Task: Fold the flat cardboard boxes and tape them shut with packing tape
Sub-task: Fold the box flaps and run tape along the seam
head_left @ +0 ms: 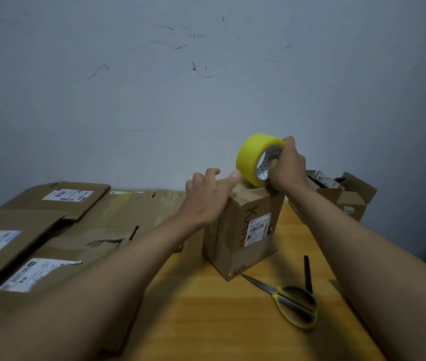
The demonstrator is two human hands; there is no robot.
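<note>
Just right of the frame's centre, your right hand [286, 165] grips the yellow roll of packing tape [255, 158], thumb over its rim and fingers hooked into the core, with the roll standing on edge on top of the upright cardboard box [243, 230]. Your left hand [206, 196] rests on the box's top left edge, fingers loosely bent and thumb lying along the top towards the roll. Flat cardboard boxes [50, 230] lie stacked across the left of the wooden table [219, 321], and yellow-handled scissors [291, 300] lie open at lower right, just beside the box.
</note>
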